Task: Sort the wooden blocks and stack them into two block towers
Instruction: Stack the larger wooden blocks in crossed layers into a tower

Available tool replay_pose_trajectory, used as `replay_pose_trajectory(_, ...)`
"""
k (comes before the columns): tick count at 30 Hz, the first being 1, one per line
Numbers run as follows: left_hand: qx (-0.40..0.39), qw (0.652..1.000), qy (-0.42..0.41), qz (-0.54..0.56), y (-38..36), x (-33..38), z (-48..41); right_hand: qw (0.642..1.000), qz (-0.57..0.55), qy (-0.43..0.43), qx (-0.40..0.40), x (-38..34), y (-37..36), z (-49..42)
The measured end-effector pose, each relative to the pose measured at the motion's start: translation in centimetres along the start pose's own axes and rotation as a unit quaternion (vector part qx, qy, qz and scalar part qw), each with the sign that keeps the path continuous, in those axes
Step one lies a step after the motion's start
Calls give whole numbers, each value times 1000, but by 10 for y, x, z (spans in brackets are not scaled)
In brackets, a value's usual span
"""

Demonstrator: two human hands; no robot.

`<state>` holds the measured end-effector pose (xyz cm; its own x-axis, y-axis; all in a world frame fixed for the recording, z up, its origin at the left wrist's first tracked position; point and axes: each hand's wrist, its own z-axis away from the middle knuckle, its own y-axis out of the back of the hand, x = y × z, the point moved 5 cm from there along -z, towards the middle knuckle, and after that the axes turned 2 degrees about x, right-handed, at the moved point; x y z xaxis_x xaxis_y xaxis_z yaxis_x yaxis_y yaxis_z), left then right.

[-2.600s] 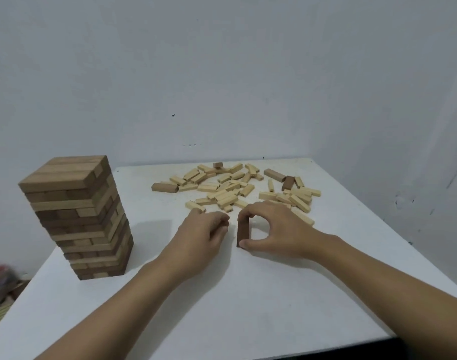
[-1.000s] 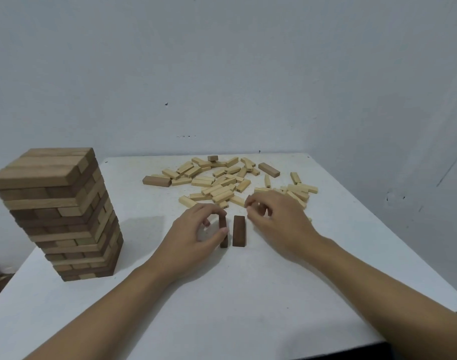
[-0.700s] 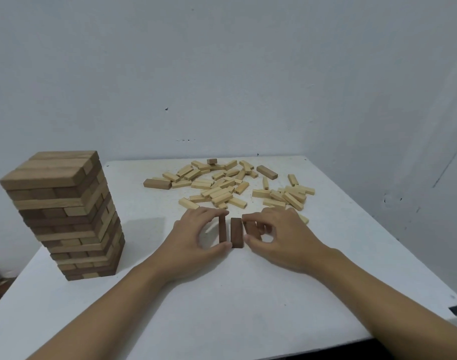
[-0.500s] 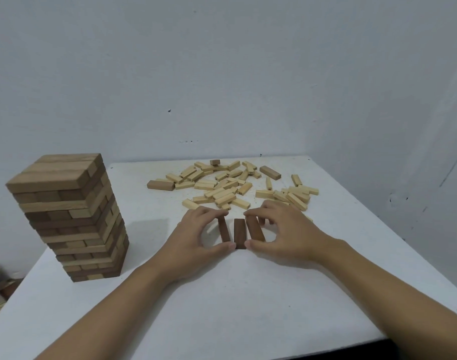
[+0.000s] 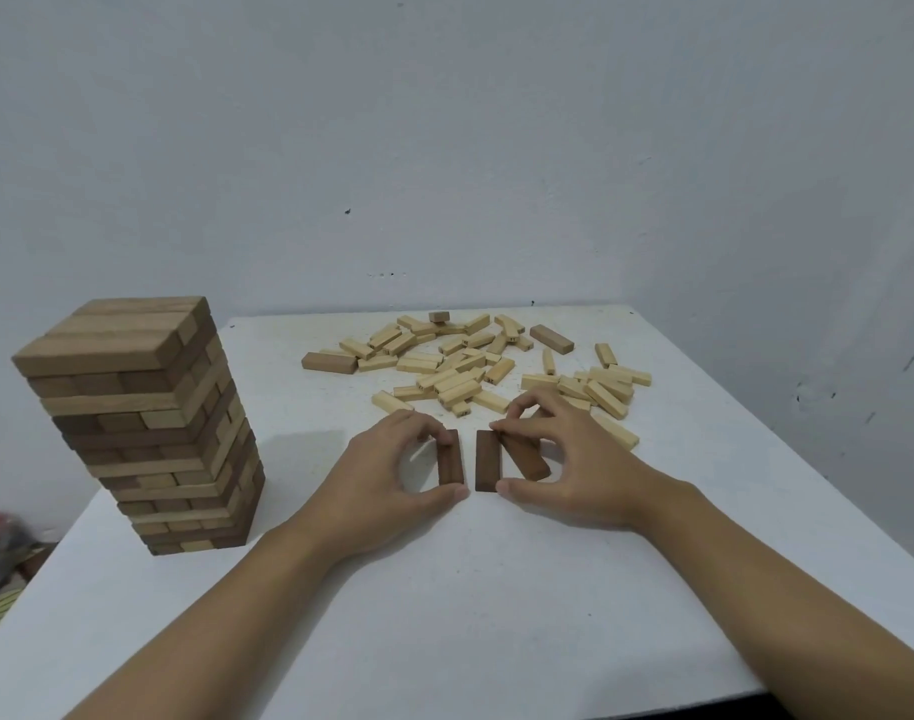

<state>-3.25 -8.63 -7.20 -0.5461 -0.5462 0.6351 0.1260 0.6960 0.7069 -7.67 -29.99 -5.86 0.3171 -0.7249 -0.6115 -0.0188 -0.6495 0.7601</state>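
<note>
Three dark brown blocks lie side by side on the white table. My left hand pinches the left dark block end to end between thumb and fingers. My right hand grips the other two: the middle dark block lies straight and the right dark block is angled against it. A tall tower of brown blocks stands at the left. A pile of small pale blocks is scattered behind my hands.
Three larger brown blocks lie among the pale ones: one at the left, one at the back right, a short one at the back. A wall rises close behind the table. The table's right edge falls away.
My right hand has brought a third dark block beside the middle one. My left hand has stayed on the left block; the three now lie slightly apart.
</note>
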Motion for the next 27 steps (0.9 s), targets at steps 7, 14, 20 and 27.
replay_pose_trajectory(7,-38,999,20,-14,-4,-2,0,1000,-19,2,-9,11,6,4)
replay_pose_trajectory(14,-46,998,4,-38,-7,6,-1,999,-40,-3,-6,9,-2,-6)
replay_pose_trajectory(20,-51,997,4,-51,-8,9,0,996,-73,-21,-43,15,9,-4)
replay_pose_trajectory(27,-66,996,11,-50,-10,2,-2,994,-85,-19,-68,26,11,-3)
